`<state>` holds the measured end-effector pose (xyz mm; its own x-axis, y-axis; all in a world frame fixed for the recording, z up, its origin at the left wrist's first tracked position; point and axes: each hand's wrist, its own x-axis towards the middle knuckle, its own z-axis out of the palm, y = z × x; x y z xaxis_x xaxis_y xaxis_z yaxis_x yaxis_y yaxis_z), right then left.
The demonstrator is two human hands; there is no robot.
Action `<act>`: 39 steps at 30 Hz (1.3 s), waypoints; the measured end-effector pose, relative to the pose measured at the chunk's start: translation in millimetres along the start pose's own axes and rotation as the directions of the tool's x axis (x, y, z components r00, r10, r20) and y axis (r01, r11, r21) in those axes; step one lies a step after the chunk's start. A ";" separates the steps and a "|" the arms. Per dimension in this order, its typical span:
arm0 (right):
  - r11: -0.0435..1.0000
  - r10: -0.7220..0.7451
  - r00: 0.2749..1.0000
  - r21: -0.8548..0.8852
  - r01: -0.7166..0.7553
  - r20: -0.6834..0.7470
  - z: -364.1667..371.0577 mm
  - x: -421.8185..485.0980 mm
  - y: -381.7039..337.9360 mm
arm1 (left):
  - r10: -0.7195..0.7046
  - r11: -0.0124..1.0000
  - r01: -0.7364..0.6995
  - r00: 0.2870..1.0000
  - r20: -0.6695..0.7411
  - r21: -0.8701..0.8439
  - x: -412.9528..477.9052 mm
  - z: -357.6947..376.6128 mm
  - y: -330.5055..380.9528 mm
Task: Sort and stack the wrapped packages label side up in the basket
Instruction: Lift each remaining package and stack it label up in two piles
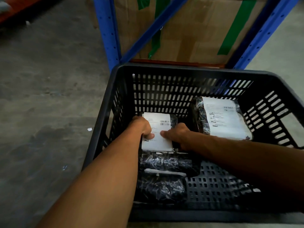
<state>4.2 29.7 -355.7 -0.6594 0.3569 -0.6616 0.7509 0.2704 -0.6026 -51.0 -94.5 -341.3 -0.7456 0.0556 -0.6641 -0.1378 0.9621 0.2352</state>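
A black slotted basket (pixel 189 69) stands on the floor. At its far left lies a black-wrapped package (pixel 160 143) with its white label up. My left hand (pixel 143 126) grips its left edge and my right hand (pixel 176 134) grips its right edge, thumbs on the label. A stack of wrapped packages (pixel 225 119) sits at the far right, its label up. Closer to me, two more black-wrapped packages (pixel 164 163) lie without a label showing, only a white edge.
A blue metal rack (pixel 108 35) stands just behind the basket, with a cardboard box (pixel 194 30) taped in green on its lowest shelf. Grey concrete floor (pixel 49 96) lies to the left. The basket's perforated bottom (pixel 213 183) shows at the near right.
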 end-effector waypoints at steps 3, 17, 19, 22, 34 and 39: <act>0.999 -0.002 1.000 -0.034 0.002 -0.010 4.5 9.2 6.4 | -0.036 0.999 0.036 0.999 0.000 0.022 12.2 11.8 -4.3; 0.965 -0.054 0.996 -0.254 0.071 0.070 2.9 17.9 4.6 | 0.016 0.965 -0.020 1.000 0.017 0.261 19.9 14.9 -3.6; 0.958 -0.053 0.992 -0.275 0.083 0.116 -1.5 14.9 3.8 | 0.041 0.951 -0.039 0.999 0.002 0.308 12.1 14.4 -1.4; 0.929 -0.034 0.974 -0.352 0.113 0.225 -8.5 4.9 4.8 | 0.014 0.935 -0.017 1.000 0.010 0.355 -0.9 12.9 -0.4; 0.912 0.280 0.759 -0.409 -0.019 0.588 -54.4 -54.7 10.9 | -0.188 0.974 0.227 0.859 0.476 -0.024 -55.8 -8.5 1.1; 0.913 0.238 0.800 -0.409 0.010 0.550 -61.2 -67.1 0.3 | -0.128 0.955 0.238 0.867 0.481 -0.174 -80.9 -23.0 1.5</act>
<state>50.9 60.6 -284.2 -0.3691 -0.1423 -0.9184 0.6936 0.6156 -0.3741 -5.9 -103.6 -270.9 -0.3150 0.0530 -0.9476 -0.4230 0.8859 0.1902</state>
